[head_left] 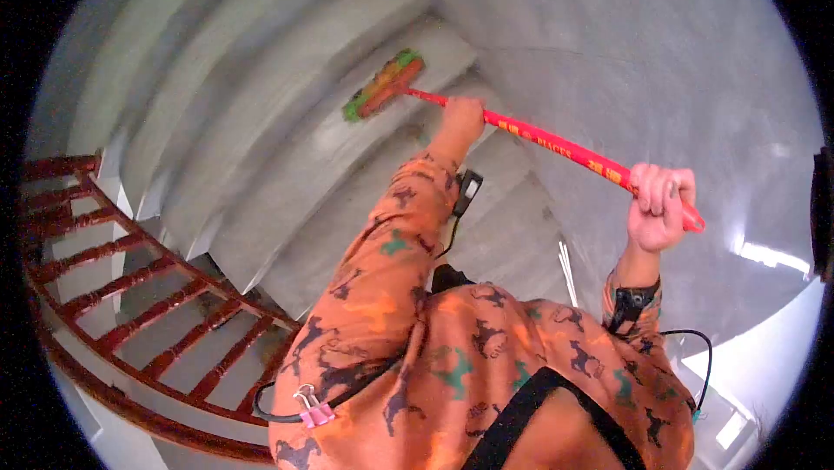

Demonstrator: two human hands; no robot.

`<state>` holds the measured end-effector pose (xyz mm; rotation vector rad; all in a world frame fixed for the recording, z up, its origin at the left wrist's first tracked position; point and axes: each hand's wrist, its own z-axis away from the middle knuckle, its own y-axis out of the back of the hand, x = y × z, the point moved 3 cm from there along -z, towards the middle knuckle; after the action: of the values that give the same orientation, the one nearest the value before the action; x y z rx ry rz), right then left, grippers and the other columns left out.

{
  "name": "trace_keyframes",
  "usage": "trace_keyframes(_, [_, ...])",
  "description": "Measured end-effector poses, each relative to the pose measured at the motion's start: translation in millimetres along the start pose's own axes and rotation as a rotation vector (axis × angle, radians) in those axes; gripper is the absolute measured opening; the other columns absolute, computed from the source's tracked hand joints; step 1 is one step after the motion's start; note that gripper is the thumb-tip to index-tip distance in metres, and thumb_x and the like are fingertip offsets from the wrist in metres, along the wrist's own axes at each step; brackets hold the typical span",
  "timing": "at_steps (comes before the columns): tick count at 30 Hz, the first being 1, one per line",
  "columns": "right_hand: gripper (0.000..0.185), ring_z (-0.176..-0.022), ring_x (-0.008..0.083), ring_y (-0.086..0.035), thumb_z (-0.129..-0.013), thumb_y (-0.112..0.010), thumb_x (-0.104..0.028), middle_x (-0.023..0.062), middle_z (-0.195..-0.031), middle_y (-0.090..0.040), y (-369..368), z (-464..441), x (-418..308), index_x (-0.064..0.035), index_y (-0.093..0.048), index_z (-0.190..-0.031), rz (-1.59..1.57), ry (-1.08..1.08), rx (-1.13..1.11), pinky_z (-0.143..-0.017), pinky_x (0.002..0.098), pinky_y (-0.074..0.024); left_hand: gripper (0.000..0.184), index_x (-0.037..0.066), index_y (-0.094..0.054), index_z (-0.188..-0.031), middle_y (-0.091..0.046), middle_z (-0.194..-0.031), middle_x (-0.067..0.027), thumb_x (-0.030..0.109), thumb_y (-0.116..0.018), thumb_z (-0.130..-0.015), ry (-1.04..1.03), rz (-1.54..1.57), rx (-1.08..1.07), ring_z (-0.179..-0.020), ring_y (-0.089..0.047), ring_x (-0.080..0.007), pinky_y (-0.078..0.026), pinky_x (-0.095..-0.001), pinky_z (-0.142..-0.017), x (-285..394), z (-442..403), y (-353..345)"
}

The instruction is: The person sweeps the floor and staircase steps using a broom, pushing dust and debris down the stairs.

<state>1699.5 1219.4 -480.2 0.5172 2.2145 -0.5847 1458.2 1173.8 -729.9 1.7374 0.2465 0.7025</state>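
A red broom handle [556, 142] with yellow lettering runs diagonally from upper left to lower right. My left hand [465, 120] is closed round it near the broom head. Close to the handle's end, my right hand [660, 207] grips it with the fingers wrapped round. The broom head [383, 86], orange-red with green ends, rests against a grey stair step [304, 114].
Curved grey steps spread across the left and middle. A dark red wooden railing [178, 357] stands at lower left. A smooth grey wall [625, 53] rises on the right. Thin white sticks [567, 272] lie near the wall's foot. Black cables hang by both sleeves.
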Motion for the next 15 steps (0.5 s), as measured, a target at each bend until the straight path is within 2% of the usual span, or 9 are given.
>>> trace_keyframes(3, [0.018, -0.041, 0.0081, -0.029, -0.080, -0.045, -0.013, -0.0049, -0.048, -0.029, 22, 16, -36, -0.0097, -0.032, -0.068, 0.011, -0.054, 0.018, -0.049, 0.0280, -0.0273, 0.010, 0.007, -0.058, -0.069, -0.057, -0.069, -0.0129, 0.016, -0.057, -0.064, -0.151, 0.115, 0.023, -0.071, -0.056, -0.0321, -0.044, -0.0427, -0.065, 47, 35, -7])
trace_keyframes(5, [0.018, -0.041, 0.0079, -0.029, -0.079, -0.046, -0.012, -0.0047, -0.047, -0.030, 27, 29, -62, -0.0104, -0.032, -0.068, 0.033, -0.050, 0.007, -0.049, 0.0277, -0.0273, 0.006, 0.009, -0.056, -0.069, -0.057, -0.067, -0.0102, 0.013, -0.055, -0.065, -0.125, 0.140, -0.053, -0.069, -0.057, -0.0265, -0.040, -0.0386, -0.075, 71, 65, 6])
trace_keyframes(8, [0.020, -0.040, 0.0077, -0.030, -0.078, -0.049, -0.013, -0.0038, -0.048, -0.033, 40, 36, -87, -0.0115, -0.033, -0.067, -0.053, -0.057, 0.081, -0.048, 0.0275, -0.0270, 0.008, 0.009, -0.055, -0.069, -0.057, -0.067, -0.0100, 0.015, -0.056, -0.064, -0.260, 0.101, -0.158, -0.069, -0.057, -0.0260, -0.040, -0.0384, -0.075, 98, 78, 16])
trace_keyframes(11, [0.022, -0.040, 0.0061, -0.032, -0.078, -0.049, -0.013, -0.0053, -0.047, -0.033, 39, 40, -103, -0.0130, -0.032, -0.064, 0.021, -0.047, 0.061, -0.051, 0.0252, -0.0283, 0.008, 0.010, -0.056, -0.069, -0.058, -0.068, -0.0094, 0.016, -0.057, -0.064, -0.392, 0.155, -0.157, -0.069, -0.057, -0.0259, -0.040, -0.0377, -0.074, 118, 75, 10])
trace_keyframes(12, [0.023, -0.044, 0.0097, -0.034, -0.076, -0.054, -0.012, -0.0027, -0.050, -0.036, 45, 51, -104, -0.0117, -0.034, -0.065, 0.025, -0.037, 0.098, -0.049, 0.0277, -0.0281, 0.008, 0.010, -0.056, -0.069, -0.058, -0.068, -0.0094, 0.016, -0.057, -0.064, -0.410, 0.159, -0.157, -0.069, -0.057, -0.0259, -0.040, -0.0377, -0.074, 123, 72, 3])
trace_keyframes(14, [0.023, -0.046, 0.0105, -0.035, -0.075, -0.056, -0.012, -0.0023, -0.051, -0.037, 45, 51, -85, -0.0116, -0.034, -0.065, 0.140, -0.054, 0.115, -0.050, 0.0280, -0.0291, 0.009, 0.011, -0.059, -0.070, -0.058, -0.068, -0.0088, 0.018, -0.058, -0.064, -0.317, 0.100, -0.122, -0.069, -0.058, -0.0259, -0.040, -0.0376, -0.074, 124, 47, -20])
trace_keyframes(15, [0.023, -0.048, 0.0113, -0.036, -0.074, -0.057, -0.012, -0.0019, -0.052, -0.039, 48, 48, -70, -0.0116, -0.035, -0.066, 0.242, -0.077, 0.122, -0.052, 0.0284, -0.0301, 0.012, 0.009, -0.059, -0.071, -0.058, -0.068, -0.0108, 0.020, -0.057, -0.066, -0.300, 0.136, -0.147, -0.068, -0.057, -0.0286, -0.043, -0.0400, -0.069, 121, 32, -31])
